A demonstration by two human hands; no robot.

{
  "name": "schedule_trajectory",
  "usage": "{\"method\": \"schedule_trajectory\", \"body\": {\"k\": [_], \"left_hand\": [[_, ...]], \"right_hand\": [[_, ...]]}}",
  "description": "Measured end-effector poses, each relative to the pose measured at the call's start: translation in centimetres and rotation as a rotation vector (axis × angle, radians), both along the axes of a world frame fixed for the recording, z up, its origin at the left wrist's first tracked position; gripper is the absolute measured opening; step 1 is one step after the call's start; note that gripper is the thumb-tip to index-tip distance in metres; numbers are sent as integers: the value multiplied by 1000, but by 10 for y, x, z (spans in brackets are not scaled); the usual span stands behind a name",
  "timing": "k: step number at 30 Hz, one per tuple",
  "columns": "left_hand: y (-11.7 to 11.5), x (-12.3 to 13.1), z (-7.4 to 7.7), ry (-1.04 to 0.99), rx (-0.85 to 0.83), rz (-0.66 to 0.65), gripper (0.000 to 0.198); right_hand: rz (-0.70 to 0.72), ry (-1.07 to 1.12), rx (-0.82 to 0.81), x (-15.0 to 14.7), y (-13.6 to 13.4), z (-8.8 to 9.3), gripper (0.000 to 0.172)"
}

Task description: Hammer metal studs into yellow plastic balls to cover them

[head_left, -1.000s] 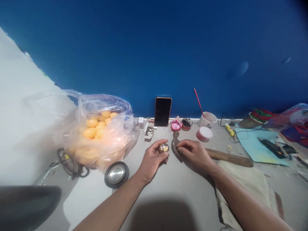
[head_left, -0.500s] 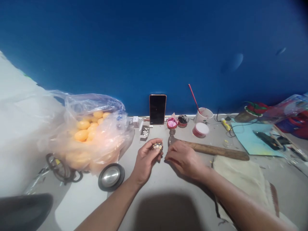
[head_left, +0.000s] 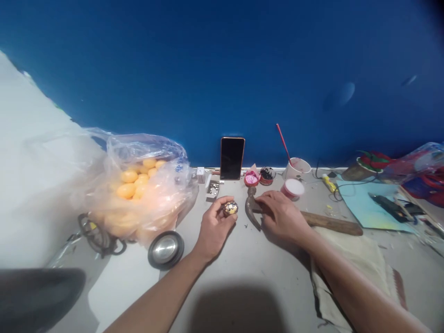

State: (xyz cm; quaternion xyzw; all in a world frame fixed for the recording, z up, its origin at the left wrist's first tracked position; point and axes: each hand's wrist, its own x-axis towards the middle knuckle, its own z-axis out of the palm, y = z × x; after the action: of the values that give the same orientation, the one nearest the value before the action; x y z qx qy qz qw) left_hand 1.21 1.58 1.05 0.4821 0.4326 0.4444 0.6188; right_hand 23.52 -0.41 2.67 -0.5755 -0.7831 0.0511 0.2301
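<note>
My left hand (head_left: 215,229) holds a small yellow egg-shaped piece (head_left: 231,208) between thumb and fingers. Shiny silver studs cover much of its surface. Across from it, my right hand (head_left: 282,215) is closed over the wooden handle of a claw hammer (head_left: 252,208), just behind the head. The hammer lies on the table with its claw pointing towards me. A tiny metallic bit (head_left: 246,225) lies between the egg and the claw. Behind my left hand is a small open box (head_left: 212,189) of shiny studs.
A clear plastic bag of yellow eggs (head_left: 138,178) and a round metal lid (head_left: 165,249) are at left. A phone (head_left: 232,158) leans on the blue wall. Small red containers (head_left: 251,178), a cup (head_left: 297,167), a cloth (head_left: 350,263) and blue paper (head_left: 371,203) lie rightward.
My right hand has moved from beside the hammer head onto its handle. The egg in my left hand has turned, showing more yellow. The view has shifted slightly.
</note>
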Motion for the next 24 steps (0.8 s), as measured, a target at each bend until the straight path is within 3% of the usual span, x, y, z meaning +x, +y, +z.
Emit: {"method": "schedule_trajectory", "body": {"k": [2,7,10,14,17,20,24], "left_hand": [[0,0,-1,43,44,19,47],[2,2,-1,-3,29,55,51],[3,3,0,-62,1,78,51],[2,5,0,-67,-21,31,48],[-2,6,2,-28,-32,10,47],[-4,6,4,29,-10,3,43],[-2,6,4,2,8,-14,41]], "right_hand": [[-56,-134,-101,2,1,0,46],[-206,-334,-169,-3,2,-4,23],[-223,-387,-81,-4,1,-5,21],[-324,-278,162,0,-9,2,31],[-257,-228,367,0,-20,15,35],[-124,-228,523,-7,-30,29,23],[-42,-215,551,-17,-33,36,21]]}}
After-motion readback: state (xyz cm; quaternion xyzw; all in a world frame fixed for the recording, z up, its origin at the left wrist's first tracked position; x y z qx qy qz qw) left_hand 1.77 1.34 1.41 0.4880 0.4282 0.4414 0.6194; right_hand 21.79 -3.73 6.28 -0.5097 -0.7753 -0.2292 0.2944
